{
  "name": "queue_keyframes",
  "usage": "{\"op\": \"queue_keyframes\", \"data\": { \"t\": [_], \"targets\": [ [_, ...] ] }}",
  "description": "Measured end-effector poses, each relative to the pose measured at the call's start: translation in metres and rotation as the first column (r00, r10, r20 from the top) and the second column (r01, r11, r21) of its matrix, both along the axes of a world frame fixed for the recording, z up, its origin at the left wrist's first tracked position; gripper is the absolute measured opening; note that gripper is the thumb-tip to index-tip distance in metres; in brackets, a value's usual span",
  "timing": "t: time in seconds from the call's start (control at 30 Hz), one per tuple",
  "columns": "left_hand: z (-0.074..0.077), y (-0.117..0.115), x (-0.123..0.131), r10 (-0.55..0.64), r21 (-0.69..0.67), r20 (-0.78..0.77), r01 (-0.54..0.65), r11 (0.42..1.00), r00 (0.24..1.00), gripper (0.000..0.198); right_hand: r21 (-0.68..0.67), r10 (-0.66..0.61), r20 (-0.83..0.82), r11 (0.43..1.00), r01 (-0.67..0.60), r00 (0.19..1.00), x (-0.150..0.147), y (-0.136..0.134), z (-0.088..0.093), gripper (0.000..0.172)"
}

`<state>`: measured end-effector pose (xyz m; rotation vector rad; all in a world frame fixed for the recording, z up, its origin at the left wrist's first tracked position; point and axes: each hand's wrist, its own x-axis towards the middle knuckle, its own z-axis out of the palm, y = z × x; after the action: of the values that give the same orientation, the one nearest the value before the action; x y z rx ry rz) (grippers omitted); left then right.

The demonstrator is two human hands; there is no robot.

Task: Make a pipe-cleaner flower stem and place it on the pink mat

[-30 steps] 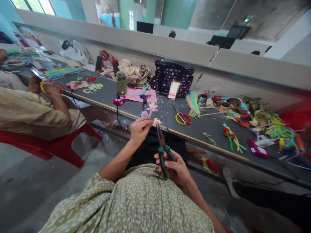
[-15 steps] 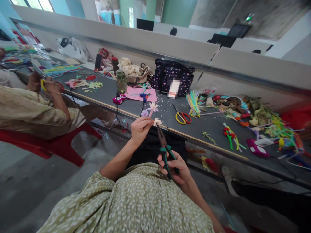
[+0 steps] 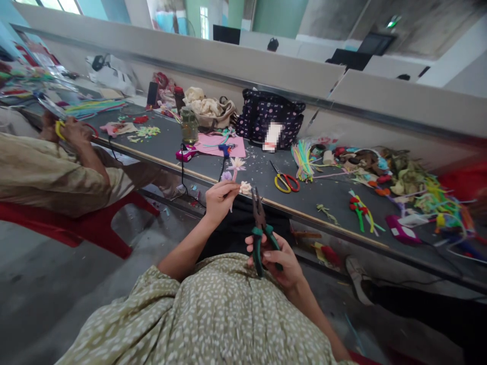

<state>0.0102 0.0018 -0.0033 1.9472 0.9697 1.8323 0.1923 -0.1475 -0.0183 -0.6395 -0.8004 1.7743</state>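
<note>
My left hand (image 3: 219, 202) pinches a stem bearing craft flowers over the table's front edge. A cream bloom (image 3: 245, 188) points right, a pale pink-white flower (image 3: 236, 164) stands above, and a small purple flower (image 3: 226, 176) shows behind the fingers. In my right hand (image 3: 279, 258) are needle-nose pliers (image 3: 260, 223) with dark green handles. Their jaws are slightly parted and point up, just right of the cream bloom and apart from it. Scissors (image 3: 286, 182) with a yellow and a red handle lie on the table beyond.
On the grey table (image 3: 262, 175) are a pink sheet (image 3: 205, 145) with a blue glue gun (image 3: 225, 150), a jar (image 3: 189, 126), a dark patterned bag (image 3: 272, 119) and bundled pipe cleaners (image 3: 303, 159). At left, a co-worker's hands (image 3: 74, 132) hold scissors; a red stool (image 3: 110, 228) stands below.
The pliers have drawn back to the right, off the cream bloom, with their jaws now a little apart. The flowers in my left hand have tilted slightly.
</note>
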Motion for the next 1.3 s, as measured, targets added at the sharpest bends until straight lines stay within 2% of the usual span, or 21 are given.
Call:
{"op": "queue_keyframes", "data": {
  "t": [0.23, 0.37, 0.43, 0.53, 0.6, 0.73, 0.83, 0.93, 1.07, 1.3],
  "targets": [
    [-0.006, 0.006, -0.002, -0.061, -0.047, 0.069, 0.065, 0.997, 0.996, 0.012, 0.063, -0.174, 0.116, 0.984, 0.168, 0.978, 0.008, 0.002, 0.004, 0.023],
    [-0.003, 0.002, -0.003, -0.094, -0.018, 0.055, 0.095, 0.995, 0.994, 0.010, 0.132, -0.246, 0.279, 0.967, 0.217, 0.928, 0.008, 0.003, 0.003, 0.020],
    [0.000, 0.000, -0.005, -0.100, 0.000, 0.041, 0.100, 0.995, 0.994, 0.011, 0.214, -0.318, 0.413, 0.945, 0.248, 0.853, 0.010, 0.004, 0.000, 0.016],
    [0.002, -0.002, -0.007, -0.087, 0.013, 0.003, 0.087, 0.996, 0.996, 0.011, 0.400, -0.482, 0.598, 0.872, 0.284, 0.640, 0.015, 0.006, -0.007, 0.026],
    [0.003, -0.004, -0.008, -0.078, 0.027, -0.018, 0.079, 0.997, 0.997, 0.011, 0.533, -0.580, 0.643, 0.808, 0.253, 0.499, 0.021, 0.007, -0.010, 0.040],
    [0.005, -0.006, -0.009, -0.074, 0.058, -0.041, 0.077, 0.995, 0.996, 0.010, 0.743, -0.721, 0.614, 0.665, 0.071, 0.321, 0.031, 0.007, -0.008, 0.058],
    [0.007, -0.008, -0.009, -0.079, 0.095, -0.047, 0.083, 0.992, 0.996, 0.010, 0.825, -0.800, 0.564, 0.557, -0.096, 0.205, 0.035, 0.008, -0.002, 0.063],
    [0.009, -0.009, -0.009, -0.078, 0.104, -0.064, 0.084, 0.991, 0.995, 0.011, 0.849, -0.852, 0.513, 0.484, -0.211, 0.109, 0.035, 0.009, 0.002, 0.060],
    [0.010, -0.009, -0.010, -0.086, 0.105, -0.073, 0.094, 0.990, 0.994, 0.011, 0.853, -0.882, 0.470, 0.446, -0.271, 0.029, 0.034, 0.010, 0.007, 0.055],
    [0.010, -0.011, -0.010, -0.099, 0.088, -0.088, 0.107, 0.990, 0.991, 0.012, 0.848, -0.901, 0.433, 0.421, -0.323, -0.038, 0.034, 0.011, 0.010, 0.052]
  ]
}}
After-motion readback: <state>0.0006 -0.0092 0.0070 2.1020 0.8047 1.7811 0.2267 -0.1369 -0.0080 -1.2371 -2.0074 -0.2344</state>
